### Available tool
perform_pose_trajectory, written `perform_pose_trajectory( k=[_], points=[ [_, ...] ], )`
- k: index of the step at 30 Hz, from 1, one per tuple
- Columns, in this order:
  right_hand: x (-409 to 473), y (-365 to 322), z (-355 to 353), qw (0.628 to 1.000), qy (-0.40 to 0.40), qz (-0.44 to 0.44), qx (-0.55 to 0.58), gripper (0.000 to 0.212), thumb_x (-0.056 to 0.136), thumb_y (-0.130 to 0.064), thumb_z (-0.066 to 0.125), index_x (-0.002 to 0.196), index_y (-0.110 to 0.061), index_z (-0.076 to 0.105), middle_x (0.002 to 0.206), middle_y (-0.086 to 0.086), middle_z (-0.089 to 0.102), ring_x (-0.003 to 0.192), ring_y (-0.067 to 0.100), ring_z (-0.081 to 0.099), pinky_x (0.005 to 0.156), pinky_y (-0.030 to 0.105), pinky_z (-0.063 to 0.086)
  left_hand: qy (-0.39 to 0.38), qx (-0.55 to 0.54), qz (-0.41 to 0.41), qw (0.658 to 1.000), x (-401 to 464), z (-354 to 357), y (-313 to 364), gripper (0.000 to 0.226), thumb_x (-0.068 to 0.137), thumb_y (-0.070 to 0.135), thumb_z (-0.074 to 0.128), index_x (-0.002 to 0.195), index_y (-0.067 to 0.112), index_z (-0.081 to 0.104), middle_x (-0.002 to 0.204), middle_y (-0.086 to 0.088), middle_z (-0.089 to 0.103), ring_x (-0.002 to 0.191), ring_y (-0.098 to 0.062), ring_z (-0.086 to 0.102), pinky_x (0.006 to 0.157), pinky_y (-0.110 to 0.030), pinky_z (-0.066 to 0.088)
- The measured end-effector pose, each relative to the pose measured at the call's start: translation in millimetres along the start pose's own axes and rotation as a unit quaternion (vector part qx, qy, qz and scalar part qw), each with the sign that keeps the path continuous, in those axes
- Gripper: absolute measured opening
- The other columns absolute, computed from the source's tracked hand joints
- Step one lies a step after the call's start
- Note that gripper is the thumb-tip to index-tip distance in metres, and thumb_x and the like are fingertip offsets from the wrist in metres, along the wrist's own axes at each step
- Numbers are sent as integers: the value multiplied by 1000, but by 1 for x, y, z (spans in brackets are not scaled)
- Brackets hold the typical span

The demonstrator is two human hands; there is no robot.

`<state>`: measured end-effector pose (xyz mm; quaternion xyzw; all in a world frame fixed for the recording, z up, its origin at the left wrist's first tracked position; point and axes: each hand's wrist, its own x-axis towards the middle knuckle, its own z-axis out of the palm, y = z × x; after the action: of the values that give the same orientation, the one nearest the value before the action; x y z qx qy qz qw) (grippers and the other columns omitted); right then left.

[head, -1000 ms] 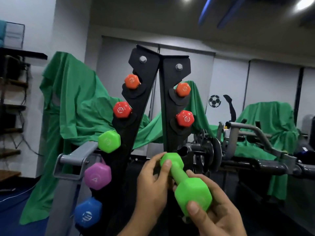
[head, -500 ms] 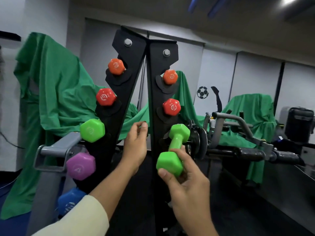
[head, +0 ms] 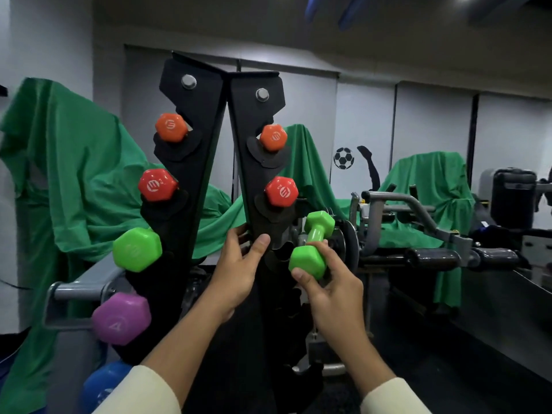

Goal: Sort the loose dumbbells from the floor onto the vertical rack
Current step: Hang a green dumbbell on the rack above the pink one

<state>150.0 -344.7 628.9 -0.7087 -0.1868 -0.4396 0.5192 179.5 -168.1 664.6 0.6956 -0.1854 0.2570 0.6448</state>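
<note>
A black vertical rack [head: 206,121] stands before me with two upright plates. Its left plate carries an orange [head: 171,127], a red [head: 157,185], a green [head: 137,249], a purple [head: 121,318] and a blue dumbbell [head: 104,383]. Its right plate carries an orange [head: 273,137] and a red dumbbell [head: 281,191]. My right hand [head: 331,291] grips a loose green dumbbell [head: 313,245] by its near head, tilted, just right of the right plate below the red one. My left hand [head: 239,267] clasps the right plate's inner edge, thumb in front.
Green cloths [head: 77,180] drape equipment behind the rack on both sides. A grey weight machine with handles [head: 397,204] and weight plates stands close behind the held dumbbell. A grey bar frame [head: 74,291] sits at the lower left. Dark floor lies at the right.
My left hand left the green dumbbell and moved onto the rack's right plate. My right hand lifted the dumbbell up and right, beside that plate.
</note>
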Motion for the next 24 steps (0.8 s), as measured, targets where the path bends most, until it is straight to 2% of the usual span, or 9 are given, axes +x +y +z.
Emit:
perform_pose_trajectory(
  k=[4,5,8,10,12,14,17,21,24],
  points=[
    [2,-11,12,1000,5,-20,20,45,84,-25,87,123,-38,68,121,-27,67,120,-10,60,100,15,47,10,-9,5,1000,-2,2,2,30,90,53,63,116,42,51,125,20,61,121,3,57,102,-24,46],
    [2,-13,16,1000,3,-21,14,46,84,-27,87,126,-36,68,120,-24,68,118,-9,61,100,16,48,12,-15,1,1000,-2,2,1,33,88,55,63,116,42,52,125,19,62,121,1,58,105,-27,47],
    [7,-14,25,1000,-16,-9,-4,50,86,-44,80,132,-36,63,123,-11,70,115,6,65,102,37,52,20,22,-9,1000,-7,6,-2,27,97,48,62,121,41,52,129,15,61,124,-8,58,106,-34,48],
    [12,-12,24,1000,-23,6,4,53,86,-46,80,134,-32,62,119,-11,71,109,7,66,96,37,53,98,162,63,980,-21,9,-1,37,101,38,61,135,28,53,131,5,56,124,-16,55,102,-30,42],
    [15,-13,22,999,-24,20,29,53,86,-42,82,135,-28,65,114,-12,73,105,5,68,93,34,55,152,248,213,933,-39,13,1,43,98,16,66,139,14,55,127,0,51,118,-19,53,103,-32,42],
    [15,-14,21,998,-24,26,46,52,86,-38,83,134,-26,66,109,-12,75,101,4,69,91,31,56,92,314,323,888,-52,15,1,66,83,-6,68,145,13,53,137,-4,47,122,-22,52,109,-40,44],
    [14,-14,19,998,-25,26,47,47,88,-31,81,133,-28,67,105,-20,74,99,-4,68,87,16,52,14,411,356,839,-45,13,2,90,74,-2,75,156,14,42,160,-6,37,134,-28,47,114,-48,42],
    [13,-18,21,999,-29,14,6,51,91,-33,77,140,-32,63,113,-20,71,102,-11,64,90,12,49,6,433,367,823,-26,13,8,76,80,9,71,153,17,49,142,-7,53,119,-29,54,102,-49,50],
    [17,-13,11,997,-69,4,33,48,95,-39,69,142,-31,62,120,-17,73,109,-3,67,95,21,53,3,430,385,817,-21,13,9,69,84,9,75,149,15,53,134,-8,55,115,-29,54,102,-46,50]
  ],
)
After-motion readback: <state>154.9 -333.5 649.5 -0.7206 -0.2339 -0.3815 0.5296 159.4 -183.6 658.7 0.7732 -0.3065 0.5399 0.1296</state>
